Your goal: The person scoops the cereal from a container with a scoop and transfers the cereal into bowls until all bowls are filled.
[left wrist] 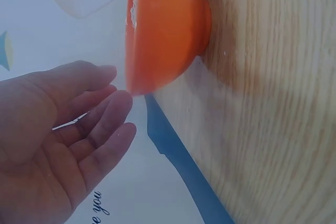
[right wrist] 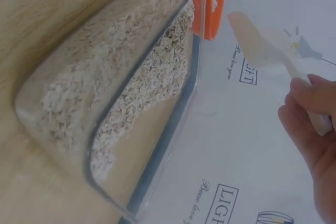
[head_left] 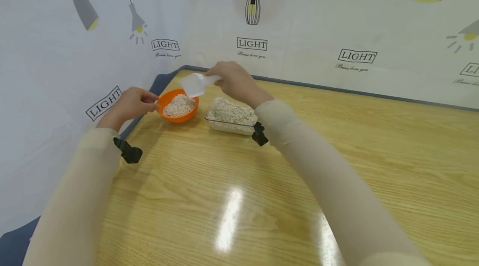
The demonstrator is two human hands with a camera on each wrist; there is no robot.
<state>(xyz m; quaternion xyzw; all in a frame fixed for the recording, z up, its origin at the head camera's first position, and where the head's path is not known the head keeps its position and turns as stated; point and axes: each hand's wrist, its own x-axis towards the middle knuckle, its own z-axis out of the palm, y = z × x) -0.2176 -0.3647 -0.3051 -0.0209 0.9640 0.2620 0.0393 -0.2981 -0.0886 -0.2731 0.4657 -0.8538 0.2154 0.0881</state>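
Observation:
My right hand grips the handle of a translucent white scoop, holding it above the right side of an orange bowl. Pale oat flakes are heaped inside the bowl. In the right wrist view the scoop is tilted and no flakes show in it. My left hand is at the bowl's left side, fingers loosely bent. The left wrist view has those fingertips right at the rim of the bowl.
Right of the bowl, a clear glass container holds more flakes, heaped up on one side. Both stand on a wood-grain table near its far left corner. A white printed curtain hangs behind and along the left, with a blue edge strip below.

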